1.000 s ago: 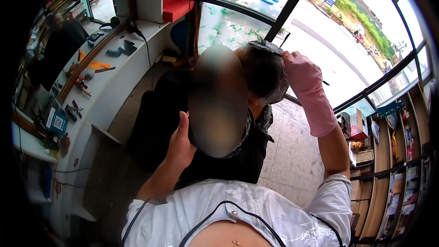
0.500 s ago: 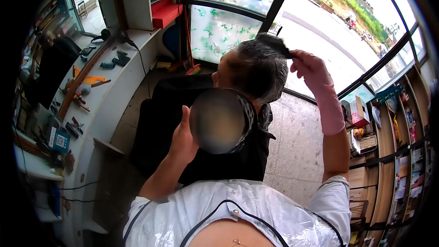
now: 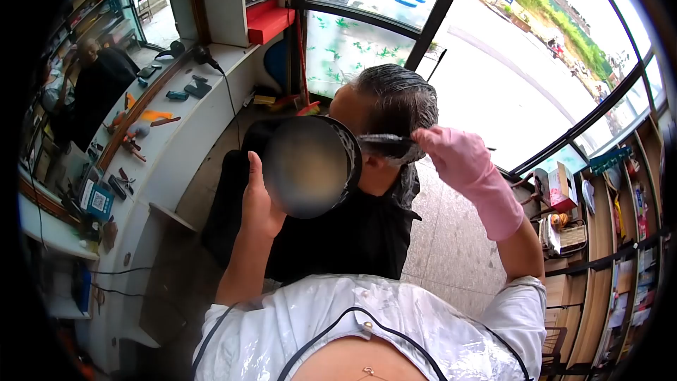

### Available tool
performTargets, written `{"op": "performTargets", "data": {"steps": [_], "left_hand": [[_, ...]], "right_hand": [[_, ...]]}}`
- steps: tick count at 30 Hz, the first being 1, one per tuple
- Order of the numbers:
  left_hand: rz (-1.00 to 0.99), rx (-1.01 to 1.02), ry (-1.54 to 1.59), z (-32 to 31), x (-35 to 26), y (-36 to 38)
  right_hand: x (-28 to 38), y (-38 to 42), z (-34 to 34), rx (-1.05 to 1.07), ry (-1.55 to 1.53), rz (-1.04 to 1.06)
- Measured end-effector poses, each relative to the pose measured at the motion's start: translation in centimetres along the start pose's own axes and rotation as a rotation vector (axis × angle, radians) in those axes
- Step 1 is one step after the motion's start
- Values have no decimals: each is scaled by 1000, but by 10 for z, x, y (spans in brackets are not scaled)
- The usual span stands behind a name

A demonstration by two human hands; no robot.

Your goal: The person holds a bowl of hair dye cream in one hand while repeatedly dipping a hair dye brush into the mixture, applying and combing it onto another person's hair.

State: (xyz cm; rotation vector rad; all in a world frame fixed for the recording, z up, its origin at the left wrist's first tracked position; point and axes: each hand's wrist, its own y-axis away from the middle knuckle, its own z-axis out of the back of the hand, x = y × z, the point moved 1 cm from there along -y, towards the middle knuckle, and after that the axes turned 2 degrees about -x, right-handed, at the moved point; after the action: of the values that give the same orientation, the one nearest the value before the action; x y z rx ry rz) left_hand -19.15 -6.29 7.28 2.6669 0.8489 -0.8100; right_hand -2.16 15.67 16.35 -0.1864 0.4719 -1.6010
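My bare left hand (image 3: 262,201) holds up a dark round bowl (image 3: 356,159), its inside blurred, with smears along the rim. In my right hand (image 3: 455,159), in a pink glove, is a black brush (image 3: 386,139) pointing left, its bristles at the bowl's right side. Just behind the brush is the wet, dark hair (image 3: 402,92) of a seated person, who faces left. A black cape (image 3: 338,247) covers that person's body below the bowl.
On the left, a white counter (image 3: 176,123) below a mirror carries a hair dryer (image 3: 206,58) and small tools. A red box (image 3: 269,22) sits on a shelf. Shelves (image 3: 599,254) with goods line the right side. Glass panels stand beyond the person.
My right hand has come down with the brush from the top of the person's head to beside the bowl. The bowl in my left hand has shifted left.
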Motion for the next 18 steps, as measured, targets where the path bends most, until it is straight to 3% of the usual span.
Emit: {"op": "performTargets", "data": {"steps": [2, 4, 6, 7, 9, 11, 13, 18], "left_hand": [[23, -146, 37, 1, 3, 2], [1, -138, -9, 13, 5, 1], [-23, -130, -51, 20, 8, -1], [-27, -154, -45, 22, 9, -1], [-32, -180, -35, 24, 9, 0], [-33, -154, -42, 24, 8, 2], [-18, -155, -25, 24, 7, 3], [-19, -158, -22, 28, 2, 7]], "right_hand": [[3, 12, 3, 57, 19, 6], [6, 19, 14, 112, 14, -5], [3, 24, 22, 228, -190, 58], [2, 20, 26, 227, -192, 66], [-1, 7, 37, 33, -283, -13], [-1, -13, 36, -182, -208, -43], [8, -36, 29, -240, -46, -37], [30, -73, -4, -72, 266, 16]]}}
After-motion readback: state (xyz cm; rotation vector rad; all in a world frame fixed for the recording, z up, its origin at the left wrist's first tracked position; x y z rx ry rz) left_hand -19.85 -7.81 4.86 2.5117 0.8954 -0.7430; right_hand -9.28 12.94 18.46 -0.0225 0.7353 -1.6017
